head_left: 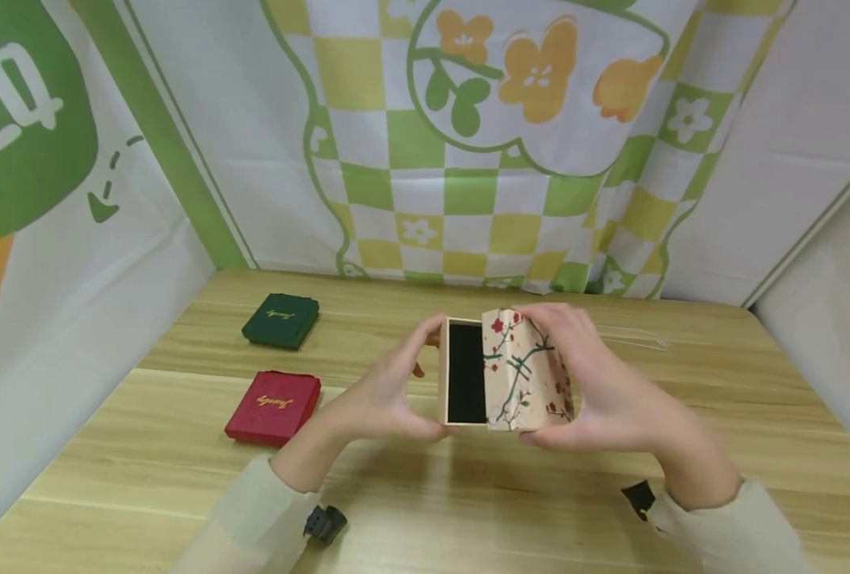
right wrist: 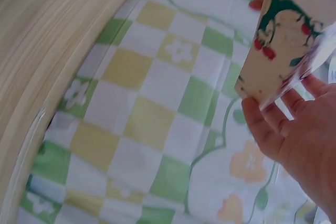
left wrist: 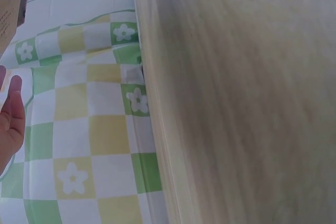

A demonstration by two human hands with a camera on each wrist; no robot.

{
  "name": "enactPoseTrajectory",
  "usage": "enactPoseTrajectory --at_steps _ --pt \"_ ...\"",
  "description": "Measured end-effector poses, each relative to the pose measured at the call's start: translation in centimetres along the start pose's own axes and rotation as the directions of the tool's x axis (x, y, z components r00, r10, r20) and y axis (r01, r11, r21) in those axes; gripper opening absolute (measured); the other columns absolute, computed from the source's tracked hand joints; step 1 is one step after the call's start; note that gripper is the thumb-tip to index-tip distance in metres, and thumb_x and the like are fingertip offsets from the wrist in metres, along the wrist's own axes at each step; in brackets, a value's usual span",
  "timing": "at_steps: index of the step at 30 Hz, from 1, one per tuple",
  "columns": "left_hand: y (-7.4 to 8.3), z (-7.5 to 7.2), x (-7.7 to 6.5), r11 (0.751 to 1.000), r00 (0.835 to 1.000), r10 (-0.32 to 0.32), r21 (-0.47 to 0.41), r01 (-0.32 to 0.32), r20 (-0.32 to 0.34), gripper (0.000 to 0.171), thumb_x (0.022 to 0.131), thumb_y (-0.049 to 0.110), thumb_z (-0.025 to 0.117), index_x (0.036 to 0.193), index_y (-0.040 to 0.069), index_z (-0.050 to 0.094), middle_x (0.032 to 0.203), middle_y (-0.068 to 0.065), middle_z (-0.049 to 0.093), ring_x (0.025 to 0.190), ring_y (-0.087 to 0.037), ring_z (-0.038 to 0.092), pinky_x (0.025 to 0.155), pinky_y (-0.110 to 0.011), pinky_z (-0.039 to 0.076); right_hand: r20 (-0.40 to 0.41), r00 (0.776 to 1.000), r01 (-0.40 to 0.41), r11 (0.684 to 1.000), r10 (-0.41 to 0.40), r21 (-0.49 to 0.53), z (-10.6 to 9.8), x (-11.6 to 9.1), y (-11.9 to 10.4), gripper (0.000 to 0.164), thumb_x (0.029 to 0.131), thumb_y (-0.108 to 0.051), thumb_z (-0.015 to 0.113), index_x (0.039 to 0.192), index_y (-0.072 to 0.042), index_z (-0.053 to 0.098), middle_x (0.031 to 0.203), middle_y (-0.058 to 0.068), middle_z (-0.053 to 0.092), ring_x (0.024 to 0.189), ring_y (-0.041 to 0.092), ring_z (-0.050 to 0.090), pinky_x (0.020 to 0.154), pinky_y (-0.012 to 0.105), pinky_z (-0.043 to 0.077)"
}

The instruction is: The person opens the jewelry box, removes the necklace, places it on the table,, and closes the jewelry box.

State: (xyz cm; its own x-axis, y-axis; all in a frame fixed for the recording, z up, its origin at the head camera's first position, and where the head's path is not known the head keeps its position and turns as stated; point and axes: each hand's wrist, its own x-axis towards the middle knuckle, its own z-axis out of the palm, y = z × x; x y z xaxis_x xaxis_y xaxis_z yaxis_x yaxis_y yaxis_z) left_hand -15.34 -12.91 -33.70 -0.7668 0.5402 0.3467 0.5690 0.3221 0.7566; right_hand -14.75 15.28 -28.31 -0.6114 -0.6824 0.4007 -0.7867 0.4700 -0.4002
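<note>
A small drawer box is held up over the table in the head view, partly slid apart. Its inner tray (head_left: 466, 375), pale at the rim and lined in black, shows on the left. My left hand (head_left: 385, 395) grips the tray's outer end, thumb at the near corner and fingers at the far one. The box's cream sleeve (head_left: 521, 375) carries red blossoms and green branches. Around the sleeve's right end, my right hand (head_left: 604, 391) holds it between thumb and fingers. In the right wrist view, fingertips touch the edge of the sleeve (right wrist: 286, 40).
On the left of the wooden table (head_left: 145, 478) lie a dark green jewelry box (head_left: 281, 320) and a red one (head_left: 274, 406), both with gold lettering. A thin silver chain (head_left: 633, 339) lies behind my right hand. A checked curtain (head_left: 468, 191) hangs at the back.
</note>
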Motion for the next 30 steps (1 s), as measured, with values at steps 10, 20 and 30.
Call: enactPoseTrajectory --at_steps 10,20,30 --pt "0.1 0.0 -0.1 0.999 1.0 -0.026 0.044 0.027 -0.017 0.111 0.062 0.019 0.091 0.151 0.021 0.025 0.137 0.002 0.049 0.126 -0.016 0.045 0.091 -0.041 0.048 0.004 1.0 -0.03 0.991 0.031 -0.129 0.9 1.7 -1.4 0.116 0.058 -0.047 0.092 0.151 -0.015 0.031 0.144 0.002 0.041 0.128 0.021 0.037 0.101 0.048 0.042" --pt "0.1 0.1 0.1 0.996 1.0 0.006 0.087 -0.004 -0.019 0.11 0.063 0.022 0.092 0.151 0.022 0.026 0.137 0.005 0.048 0.127 -0.014 0.045 0.101 -0.044 0.047 0.017 0.998 -0.051 0.975 0.056 -0.216 1.1 2.0 -2.0 0.115 0.059 -0.051 0.09 0.152 -0.015 0.032 0.143 0.006 0.042 0.13 0.026 0.039 0.094 0.056 0.046" --pt "-0.1 0.1 0.1 0.998 0.999 0.015 0.065 -0.013 -0.033 0.112 0.062 0.019 0.093 0.151 0.022 0.026 0.136 0.004 0.05 0.125 -0.015 0.046 0.095 -0.04 0.047 0.02 0.997 -0.066 0.952 0.075 -0.298 1.0 2.4 -2.6 0.115 0.059 -0.058 0.087 0.153 -0.019 0.031 0.143 0.006 0.041 0.128 0.025 0.038 0.084 0.054 0.048"
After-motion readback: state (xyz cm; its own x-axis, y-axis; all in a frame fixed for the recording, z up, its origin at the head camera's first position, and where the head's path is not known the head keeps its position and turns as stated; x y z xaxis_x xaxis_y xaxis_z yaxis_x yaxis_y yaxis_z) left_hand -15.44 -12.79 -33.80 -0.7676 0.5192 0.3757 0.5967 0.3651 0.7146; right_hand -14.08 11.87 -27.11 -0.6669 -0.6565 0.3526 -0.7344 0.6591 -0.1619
